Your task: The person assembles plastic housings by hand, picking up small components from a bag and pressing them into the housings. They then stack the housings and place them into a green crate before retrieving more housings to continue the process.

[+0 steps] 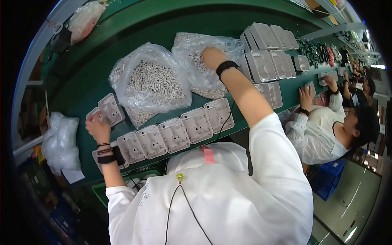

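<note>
At the left end of the belt, my left hand [97,127] has its fingers bent over a pale grey plastic housing [94,112], closed on its edge. Against that one lies another open housing [112,109]. My right hand [214,58] reaches into the far clear plastic bag [228,44], fingers bent down among small whitish parts [199,65]. Its fingertips are partly hidden, so whatever they pinch cannot be made out. A second open bag [155,107], nearer and to the left, is heaped with similar small parts [157,81].
In front of me runs a row of several open housings [174,134] along the green belt's near edge. Stacked housings [261,65] stand right of the bags. A co-worker [322,130] sits at the right. Filled plastic bags [61,141] hang at the left; a green crate [100,192] sits below.
</note>
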Motion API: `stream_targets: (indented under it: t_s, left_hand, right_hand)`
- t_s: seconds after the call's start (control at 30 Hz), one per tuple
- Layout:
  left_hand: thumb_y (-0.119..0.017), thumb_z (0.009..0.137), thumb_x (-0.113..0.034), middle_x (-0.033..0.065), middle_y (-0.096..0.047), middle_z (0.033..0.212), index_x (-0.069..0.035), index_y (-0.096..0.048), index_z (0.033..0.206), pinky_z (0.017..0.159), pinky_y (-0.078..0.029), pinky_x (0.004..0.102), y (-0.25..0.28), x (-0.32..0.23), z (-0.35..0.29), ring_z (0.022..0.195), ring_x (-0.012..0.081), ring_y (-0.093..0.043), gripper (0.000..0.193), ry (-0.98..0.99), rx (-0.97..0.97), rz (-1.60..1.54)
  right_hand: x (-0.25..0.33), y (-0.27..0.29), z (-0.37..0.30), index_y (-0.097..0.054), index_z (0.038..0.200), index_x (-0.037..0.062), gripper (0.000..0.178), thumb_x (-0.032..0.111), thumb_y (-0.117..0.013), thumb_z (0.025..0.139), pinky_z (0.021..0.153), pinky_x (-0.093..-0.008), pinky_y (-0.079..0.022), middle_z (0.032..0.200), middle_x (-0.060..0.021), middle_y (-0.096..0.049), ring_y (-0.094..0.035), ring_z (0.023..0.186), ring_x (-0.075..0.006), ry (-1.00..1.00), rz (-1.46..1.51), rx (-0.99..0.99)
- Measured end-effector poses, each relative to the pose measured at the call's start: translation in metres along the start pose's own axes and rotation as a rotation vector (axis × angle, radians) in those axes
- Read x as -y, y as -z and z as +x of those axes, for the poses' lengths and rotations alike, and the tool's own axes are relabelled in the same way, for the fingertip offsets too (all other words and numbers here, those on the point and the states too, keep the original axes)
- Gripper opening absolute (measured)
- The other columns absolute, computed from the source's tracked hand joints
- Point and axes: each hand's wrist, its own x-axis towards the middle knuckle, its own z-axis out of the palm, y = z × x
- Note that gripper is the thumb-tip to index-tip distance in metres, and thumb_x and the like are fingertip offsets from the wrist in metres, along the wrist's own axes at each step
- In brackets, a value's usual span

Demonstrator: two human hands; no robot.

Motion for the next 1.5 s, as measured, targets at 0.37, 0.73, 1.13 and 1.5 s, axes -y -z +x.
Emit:
stream_targets:
  t_s: [0.37, 0.73, 1.13, 1.5]
  left_hand:
    - [-0.052, 0.067, 0.001, 0.0116, -0.049, 0.094, -0.008, -0.059, 0.085, 0.079, -0.035, 0.0368, 0.066, -0.193, -0.161, 0.091, 0.0305, -0.045, 0.021, -0.225, 0.272, -0.611]
    - [-0.047, 0.078, 0.001, 0.0094, -0.055, 0.083, -0.002, -0.056, 0.086, 0.064, -0.043, 0.0293, 0.095, -0.228, -0.161, 0.076, 0.0237, -0.055, 0.012, -0.204, 0.384, -0.904]
    - [-0.043, 0.088, -0.028, 0.0143, -0.053, 0.11, 0.001, -0.05, 0.107, 0.093, -0.036, 0.0339, 0.109, -0.316, -0.13, 0.108, 0.0242, -0.048, 0.035, 1.015, 1.242, -2.331]
    - [-0.042, 0.088, -0.032, 0.011, -0.055, 0.105, -0.003, -0.053, 0.101, 0.088, -0.04, 0.0301, 0.086, -0.369, -0.183, 0.101, 0.0192, -0.052, 0.033, 1.11, 1.602, -2.519]
  right_hand:
    - [0.022, -0.027, 0.02, -0.05, 0.109, 0.0042, 0.035, 0.025, -0.049, 0.081, 0.085, -0.0449, -0.041, 0.113, -0.0174, -0.047, -0.051, 0.098, -0.0387, 0.093, 0.201, 0.125]
    - [-0.004, -0.014, 0.029, -0.062, 0.085, 0.002, 0.027, 0.022, -0.045, 0.081, 0.077, -0.0415, -0.045, 0.092, -0.0192, -0.06, -0.057, 0.087, -0.0337, 0.1, 0.18, -0.003]
    - [0.087, 0.098, -0.196, -0.058, 0.082, 0.0091, 0.014, 0.016, -0.054, 0.07, 0.05, -0.0367, -0.045, 0.081, -0.0057, -0.058, -0.058, 0.062, -0.0238, 0.43, 0.573, -0.482]
    - [0.032, 0.082, -0.265, -0.058, 0.083, 0.0102, 0.015, 0.01, -0.054, 0.069, 0.078, -0.0371, -0.033, 0.081, -0.0009, -0.057, -0.053, 0.08, -0.017, 0.376, 0.575, -0.713]
